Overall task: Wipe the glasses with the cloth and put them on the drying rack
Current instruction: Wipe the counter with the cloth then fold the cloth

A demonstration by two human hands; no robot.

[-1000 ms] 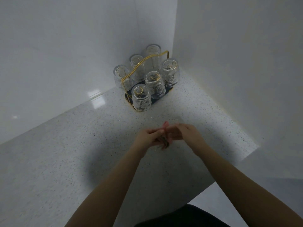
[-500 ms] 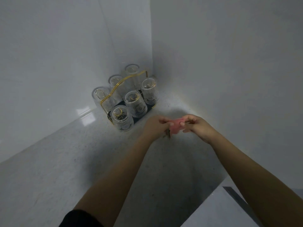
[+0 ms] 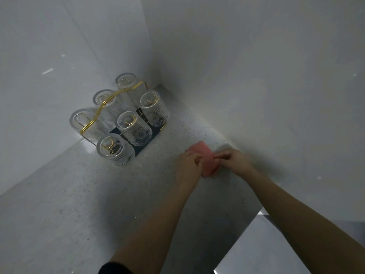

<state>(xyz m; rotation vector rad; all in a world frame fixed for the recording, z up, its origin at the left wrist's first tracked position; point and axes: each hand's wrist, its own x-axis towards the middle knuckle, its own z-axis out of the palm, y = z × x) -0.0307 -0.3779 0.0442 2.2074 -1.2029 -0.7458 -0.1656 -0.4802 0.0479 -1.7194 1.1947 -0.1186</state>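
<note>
Head camera looks down at your two hands, held close together over the speckled counter. Your left hand and your right hand both pinch the same pink cloth. It sits bunched up between them, with your left fingers closed on its left side and your right fingers closed on its right edge. A bit of the cloth pokes up past your fingertips, and a bit hangs down under them. You cannot tell if the cloth touches the counter. Up and to the left of your left hand, in the corner where two white walls meet, stands the drying rack with its wavy gold wire handle and dark base. Six ribbed clear glasses sit on it upside down, three in the far row and three in the near row. The nearest glass is the one closest to your left hand, but it is still well apart from it. The middle glass and the right glass of the near row stand farther back, toward the corner. Neither hand touches the rack or any glass. A black sleeve shows on your left arm near the bottom edge.
</note>
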